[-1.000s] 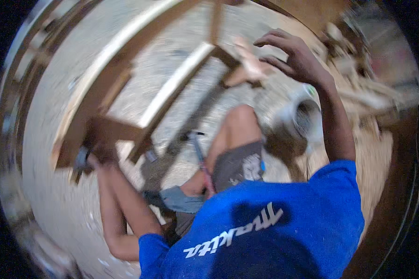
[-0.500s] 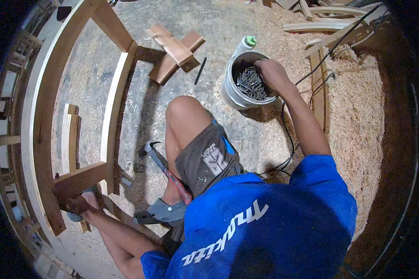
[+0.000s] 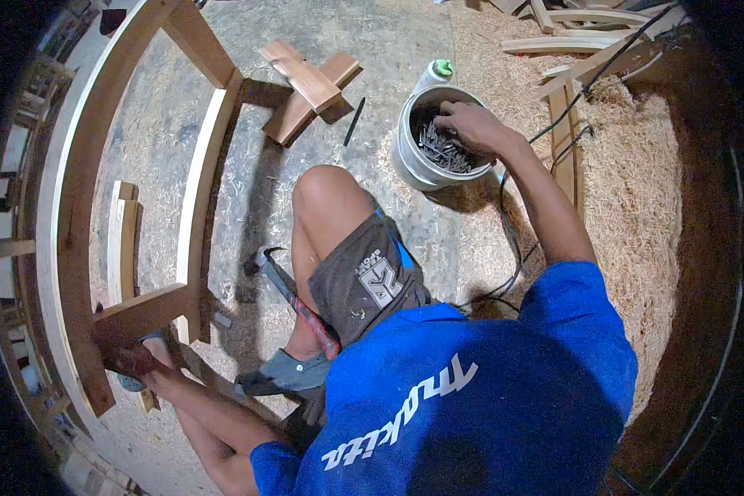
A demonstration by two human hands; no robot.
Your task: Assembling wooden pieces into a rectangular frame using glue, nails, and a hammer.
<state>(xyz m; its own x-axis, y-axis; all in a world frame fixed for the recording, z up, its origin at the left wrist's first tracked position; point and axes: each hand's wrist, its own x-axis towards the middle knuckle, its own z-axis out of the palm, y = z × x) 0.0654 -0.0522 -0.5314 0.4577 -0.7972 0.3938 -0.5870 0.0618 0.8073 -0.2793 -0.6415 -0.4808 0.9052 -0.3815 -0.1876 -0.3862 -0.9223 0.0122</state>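
Observation:
My right hand (image 3: pixel 471 128) reaches into a white bucket (image 3: pixel 416 172) of dark nails (image 3: pixel 443 149). Its fingers are bent down over the nails, and their tips cannot be made out. At the left, my left hand (image 3: pixel 132 360) is against the lower corner of an upright wooden frame (image 3: pixel 73 240), just below its short crosspiece (image 3: pixel 145 310). Shadow hides the fingers of that hand. A claw hammer (image 3: pixel 293 302) with a red grip leans beside my bent leg, its head toward the frame.
Two crossed wooden pieces (image 3: pixel 306 87) lie ahead, with a dark slim stick (image 3: pixel 355 121) beside them. Behind the bucket stands a white bottle (image 3: pixel 434 76) with a green cap. Black cables (image 3: pixel 512 240) run over wood shavings (image 3: pixel 628 231) at the right. Curved wood pieces (image 3: pixel 570 45) are piled far right.
My right hand has moved left, from the bucket's right rim to over the nails. The bucket has tilted or shifted slightly. My left hand stays at the frame.

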